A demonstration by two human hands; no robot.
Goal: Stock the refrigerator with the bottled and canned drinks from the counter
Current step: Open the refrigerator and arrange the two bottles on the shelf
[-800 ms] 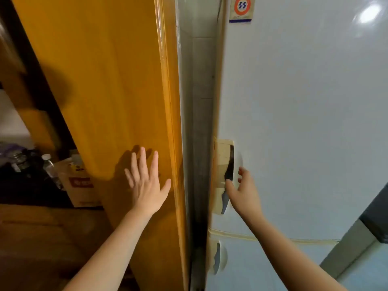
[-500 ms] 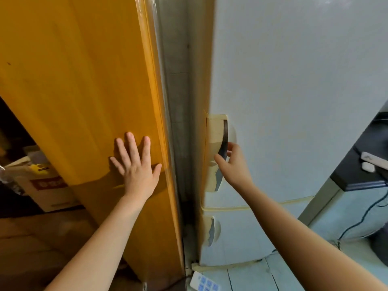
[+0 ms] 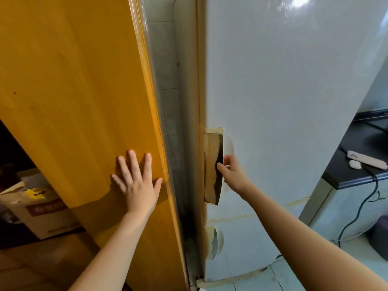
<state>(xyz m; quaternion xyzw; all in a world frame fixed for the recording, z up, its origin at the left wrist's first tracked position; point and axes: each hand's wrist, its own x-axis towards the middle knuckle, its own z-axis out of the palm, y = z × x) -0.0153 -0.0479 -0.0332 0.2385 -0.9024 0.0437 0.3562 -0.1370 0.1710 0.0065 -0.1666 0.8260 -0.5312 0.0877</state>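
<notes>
A white refrigerator (image 3: 283,101) fills the right half of the view, its doors closed. My right hand (image 3: 232,172) has its fingers curled into the recessed handle (image 3: 213,164) on the upper door's left edge. My left hand (image 3: 137,181) lies flat with spread fingers on the orange wooden door (image 3: 73,91) to the left of the fridge. A second, smaller handle (image 3: 214,241) sits on the lower fridge door. No bottles or cans are in view.
A narrow tiled gap (image 3: 165,80) separates the wooden door from the fridge. A cardboard box (image 3: 37,204) stands in the dark room at lower left. At right, a dark counter (image 3: 357,171) holds a white power strip (image 3: 366,159) with a cable hanging down.
My right hand has gone from reaching toward the upper handle to curling its fingers into it. My left hand stays pressed on the wooden door. The view has tilted down and to the right.
</notes>
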